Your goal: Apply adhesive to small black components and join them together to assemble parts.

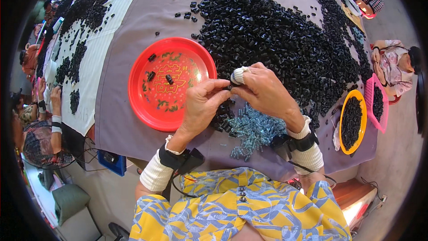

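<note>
My left hand (200,106) and my right hand (264,90) meet just right of the red tray, fingertips pinched together. Between them is a small black plastic part (229,87), mostly covered by the fingers. A white wrap with a dark band covers one finger of my right hand. The round red tray (141,111) has a printed pattern and holds a few finished-looking black pieces (169,79). Beneath my right wrist lies a pile of small bluish coil springs (252,129). Beyond my hands spreads a large heap of black plastic parts (263,31).
A yellow oval basin (364,122) of thin black pieces and a pink basket (371,89) of black parts stand at the right edge. Other people sit at both sides, and a person's hand (55,98) works at the left table. A blue tray (111,163) sits below the table edge.
</note>
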Action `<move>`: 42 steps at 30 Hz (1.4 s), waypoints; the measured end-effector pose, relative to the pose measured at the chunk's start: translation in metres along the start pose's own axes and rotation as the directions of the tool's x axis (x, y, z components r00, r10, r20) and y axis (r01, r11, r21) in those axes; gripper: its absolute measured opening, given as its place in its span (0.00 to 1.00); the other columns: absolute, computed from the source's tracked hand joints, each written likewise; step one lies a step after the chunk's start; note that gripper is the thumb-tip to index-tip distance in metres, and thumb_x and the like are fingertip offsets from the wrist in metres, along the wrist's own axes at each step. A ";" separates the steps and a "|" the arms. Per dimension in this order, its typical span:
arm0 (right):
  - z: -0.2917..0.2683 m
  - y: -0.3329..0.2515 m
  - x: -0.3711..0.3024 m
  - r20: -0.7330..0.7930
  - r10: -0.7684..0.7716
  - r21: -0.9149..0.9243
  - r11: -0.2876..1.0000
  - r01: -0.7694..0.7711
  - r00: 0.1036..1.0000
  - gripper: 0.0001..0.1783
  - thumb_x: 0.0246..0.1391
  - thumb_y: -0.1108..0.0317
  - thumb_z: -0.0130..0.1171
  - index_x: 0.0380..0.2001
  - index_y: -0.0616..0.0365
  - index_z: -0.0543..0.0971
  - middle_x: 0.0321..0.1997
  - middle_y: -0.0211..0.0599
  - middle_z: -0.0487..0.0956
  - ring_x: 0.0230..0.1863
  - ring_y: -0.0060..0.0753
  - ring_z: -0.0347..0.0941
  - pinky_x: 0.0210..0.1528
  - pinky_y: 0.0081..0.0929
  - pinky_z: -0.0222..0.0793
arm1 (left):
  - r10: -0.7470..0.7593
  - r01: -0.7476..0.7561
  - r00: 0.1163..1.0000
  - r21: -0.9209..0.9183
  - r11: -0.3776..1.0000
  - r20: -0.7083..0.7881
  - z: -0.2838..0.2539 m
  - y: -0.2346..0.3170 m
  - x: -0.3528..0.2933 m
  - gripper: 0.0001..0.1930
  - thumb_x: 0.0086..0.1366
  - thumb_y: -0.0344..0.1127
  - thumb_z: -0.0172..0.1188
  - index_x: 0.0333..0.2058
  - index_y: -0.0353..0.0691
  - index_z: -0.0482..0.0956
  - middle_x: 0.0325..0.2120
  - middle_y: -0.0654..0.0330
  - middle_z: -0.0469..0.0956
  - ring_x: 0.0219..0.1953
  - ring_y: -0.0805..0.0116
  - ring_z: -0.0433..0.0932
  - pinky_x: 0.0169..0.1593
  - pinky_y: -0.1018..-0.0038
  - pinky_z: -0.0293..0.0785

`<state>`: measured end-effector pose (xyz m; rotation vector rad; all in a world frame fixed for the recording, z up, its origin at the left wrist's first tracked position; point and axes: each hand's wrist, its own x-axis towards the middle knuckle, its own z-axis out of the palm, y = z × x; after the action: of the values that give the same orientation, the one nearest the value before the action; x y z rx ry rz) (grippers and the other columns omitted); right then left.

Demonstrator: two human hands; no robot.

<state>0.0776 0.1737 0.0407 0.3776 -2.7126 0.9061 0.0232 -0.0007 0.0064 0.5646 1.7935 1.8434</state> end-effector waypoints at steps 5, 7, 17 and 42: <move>0.003 0.005 0.013 0.122 0.200 0.279 0.933 -0.227 0.972 0.08 0.42 0.71 0.62 0.21 0.63 0.73 0.20 0.44 0.75 0.23 0.45 0.72 0.26 0.33 0.65 | 0.033 -0.032 0.999 0.036 0.999 -0.031 -0.008 -0.002 -0.001 0.11 0.57 0.22 0.59 0.40 0.31 0.78 0.29 0.61 0.80 0.31 0.79 0.77 0.36 0.82 0.73; 0.009 0.010 0.012 0.130 0.244 0.340 0.900 -0.275 0.961 0.10 0.40 0.72 0.63 0.23 0.64 0.73 0.20 0.47 0.75 0.19 0.45 0.71 0.21 0.31 0.65 | 0.027 -0.025 0.999 0.068 0.997 -0.030 -0.011 -0.003 0.000 0.11 0.58 0.23 0.59 0.40 0.31 0.78 0.29 0.60 0.80 0.31 0.79 0.77 0.36 0.83 0.74; 0.050 0.017 -0.029 0.235 0.043 -0.271 0.962 0.023 0.971 0.07 0.42 0.68 0.60 0.27 0.56 0.75 0.29 0.35 0.75 0.35 0.38 0.71 0.43 0.35 0.64 | -0.095 0.073 0.991 -0.208 0.975 -0.098 -0.027 -0.010 0.003 0.09 0.59 0.26 0.59 0.40 0.32 0.77 0.30 0.59 0.80 0.31 0.74 0.78 0.39 0.78 0.76; 0.017 0.009 -0.015 -0.160 0.065 0.122 0.991 -0.046 0.985 0.07 0.45 0.69 0.61 0.27 0.60 0.75 0.25 0.42 0.74 0.29 0.46 0.69 0.34 0.36 0.65 | -0.166 0.167 0.985 -0.422 0.891 0.039 0.004 -0.010 0.006 0.09 0.62 0.28 0.57 0.42 0.34 0.73 0.30 0.60 0.79 0.30 0.75 0.79 0.35 0.80 0.77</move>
<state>0.0859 0.1726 0.0182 0.2395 -2.5389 1.0671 0.0215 0.0063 -0.0037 0.2366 1.3268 2.0225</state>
